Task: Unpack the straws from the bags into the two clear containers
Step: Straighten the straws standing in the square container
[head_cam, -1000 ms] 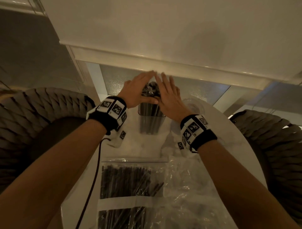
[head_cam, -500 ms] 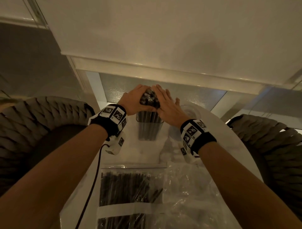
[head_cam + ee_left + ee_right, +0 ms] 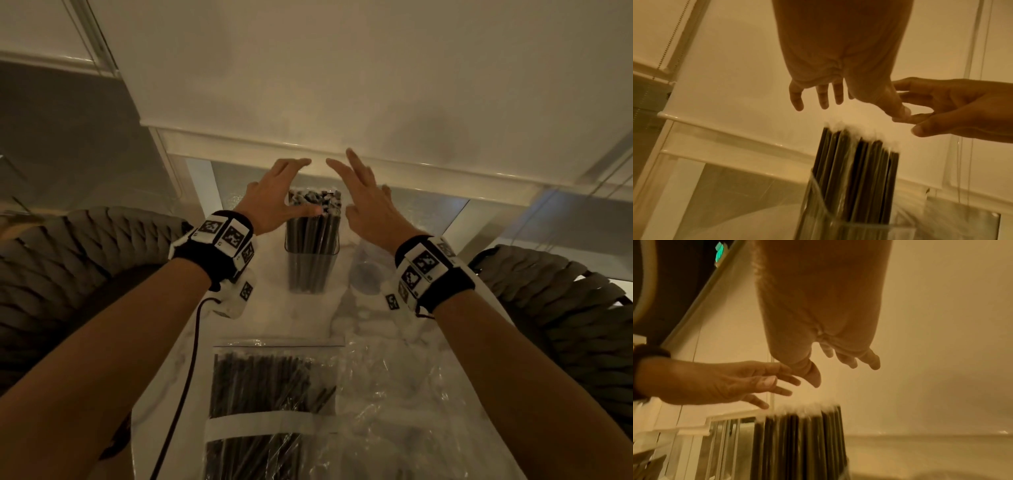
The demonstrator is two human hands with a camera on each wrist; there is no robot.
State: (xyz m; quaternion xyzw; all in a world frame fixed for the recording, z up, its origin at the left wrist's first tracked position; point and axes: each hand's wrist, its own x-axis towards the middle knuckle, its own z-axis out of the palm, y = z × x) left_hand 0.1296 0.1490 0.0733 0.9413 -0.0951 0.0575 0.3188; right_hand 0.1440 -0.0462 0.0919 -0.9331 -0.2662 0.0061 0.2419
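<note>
White marble counter point(image 3: 308, 318) carries the clear container point(image 3: 312, 270) packed with upright black straws point(image 3: 313, 226), and I hold my left hand point(image 3: 274, 198) and right hand point(image 3: 370, 205) either side of their tops, fingers point(image 3: 822, 97) spread apart, gripping nothing, near the bagged straws point(image 3: 263, 383).

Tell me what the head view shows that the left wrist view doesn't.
Only the head view shows the bag of black straws near the person, the crumpled empty plastic bags beside it, the second clear container and two woven chairs. Only the left wrist view shows the bead chain of the blind. Both show the left hand, the right hand, both open, and the straws upright in the clear container.
</note>
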